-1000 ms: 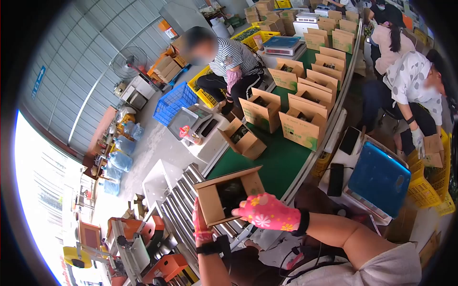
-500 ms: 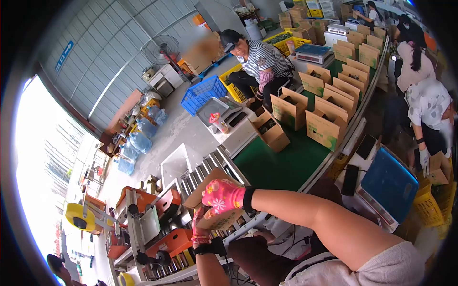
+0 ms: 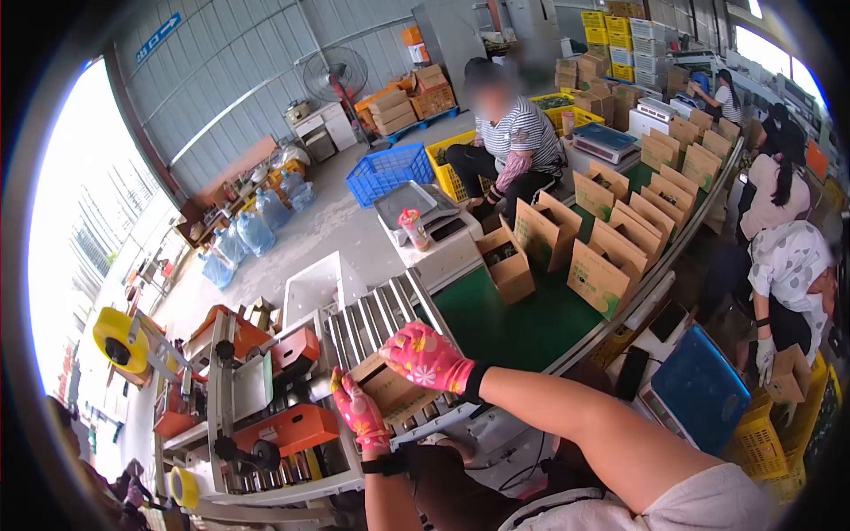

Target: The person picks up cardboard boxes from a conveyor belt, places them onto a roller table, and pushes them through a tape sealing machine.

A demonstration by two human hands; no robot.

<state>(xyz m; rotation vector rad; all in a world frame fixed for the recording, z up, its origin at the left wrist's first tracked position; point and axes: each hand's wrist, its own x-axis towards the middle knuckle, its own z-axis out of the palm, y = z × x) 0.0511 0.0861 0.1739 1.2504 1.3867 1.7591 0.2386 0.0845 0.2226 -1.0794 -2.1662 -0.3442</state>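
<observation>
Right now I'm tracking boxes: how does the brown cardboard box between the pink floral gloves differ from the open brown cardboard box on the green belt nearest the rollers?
The held box is over the rollers; the open box stands on the belt. The held box shows no contents; the open box shows dark contents. Both are brown cardboard.

Left hand in pink flower-print glove [image 3: 360,411]: fingers extended, pointing up and slightly left. Right hand in pink flower-print glove [image 3: 428,357]: back up, fingers bent, pointing left, near the left one. Bare right forearm [image 3: 562,407] slants in from lower right, black wristband [image 3: 476,381]; bare left forearm [image 3: 390,503] rises nearly vertical.
</observation>
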